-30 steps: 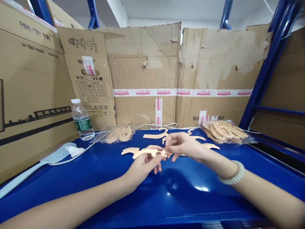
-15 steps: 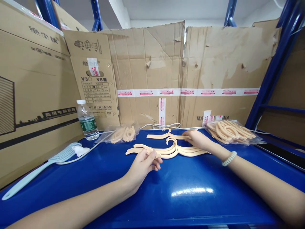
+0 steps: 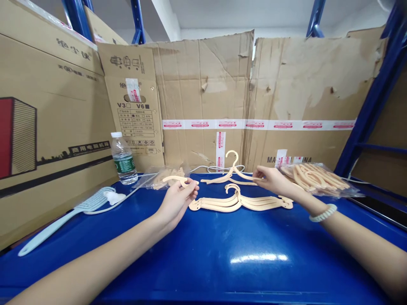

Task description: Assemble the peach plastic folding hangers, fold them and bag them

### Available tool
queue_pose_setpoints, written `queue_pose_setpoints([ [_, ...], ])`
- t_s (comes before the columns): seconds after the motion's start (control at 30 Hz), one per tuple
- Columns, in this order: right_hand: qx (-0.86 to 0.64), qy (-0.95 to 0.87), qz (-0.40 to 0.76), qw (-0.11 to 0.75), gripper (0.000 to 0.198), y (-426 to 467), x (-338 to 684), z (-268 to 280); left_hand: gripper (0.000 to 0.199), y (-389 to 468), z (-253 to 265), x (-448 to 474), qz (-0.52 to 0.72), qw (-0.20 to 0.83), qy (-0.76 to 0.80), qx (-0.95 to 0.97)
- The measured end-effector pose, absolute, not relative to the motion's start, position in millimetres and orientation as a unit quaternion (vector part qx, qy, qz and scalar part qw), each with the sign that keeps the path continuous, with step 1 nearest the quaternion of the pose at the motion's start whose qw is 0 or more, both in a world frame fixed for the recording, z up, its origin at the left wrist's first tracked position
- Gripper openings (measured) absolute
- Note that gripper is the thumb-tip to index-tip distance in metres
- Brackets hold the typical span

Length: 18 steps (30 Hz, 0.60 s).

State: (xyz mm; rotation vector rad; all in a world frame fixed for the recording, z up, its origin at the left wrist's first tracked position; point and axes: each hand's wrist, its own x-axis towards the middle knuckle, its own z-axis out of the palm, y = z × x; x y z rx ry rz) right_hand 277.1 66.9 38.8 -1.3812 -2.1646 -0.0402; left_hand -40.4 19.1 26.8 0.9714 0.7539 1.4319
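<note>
By a pinch near one end, a slim cream piece (image 3: 174, 178) is held up above the table (image 3: 197, 258) in the left hand (image 3: 178, 201), perhaps so that its curved length is left clear of the fingers. A raised hanger (image 3: 234, 168) is taken by its right arm in the right hand (image 3: 271, 182), its hook turned upward; by being held at the end, it is probably kept level and within easy reach. Just below it another hanger (image 3: 243, 183) is partly seen, though whether the two are touching cannot be told. Nearer the person, a stack of hangers (image 3: 239, 200) is laid flat with hooks gathered on one side, presumably so that little room is taken up. Bagged parts are set at the back, in a left bag (image 3: 159, 177) and a right bag (image 3: 318, 180), likely to leave the middle of the table free for both hands. As for the grip, the left one is closed narrowly, the piece being nipped between thumb and fingers; the right one is likewise drawn together on the hanger's arm, the exact contact being partly hidden by the fingers.
</note>
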Motion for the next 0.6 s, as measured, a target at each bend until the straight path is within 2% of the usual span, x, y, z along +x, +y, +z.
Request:
queue_pose_setpoints([
  [0.13,-0.468,-0.810,0.092,0.341,0.020,49.7,275.1,50.4,0.018,25.4,33.1,-54.7,0.619,0.588,0.311,0.419],
  [0.23,-0.436,-0.820,0.160,0.333,0.029,28.7,268.5,48.5,0.019,27.2,30.0,-61.7,0.601,0.604,0.304,0.426],
  [0.43,-0.439,-0.833,0.137,0.307,0.027,0.3,267.1,39.0,0.032,21.2,22.2,-58.9,0.513,0.678,0.287,0.442],
  [0.6,-0.421,-0.847,0.120,0.301,0.024,-3.1,278.0,43.9,0.030,13.9,22.8,-60.2,0.484,0.699,0.259,0.459],
])
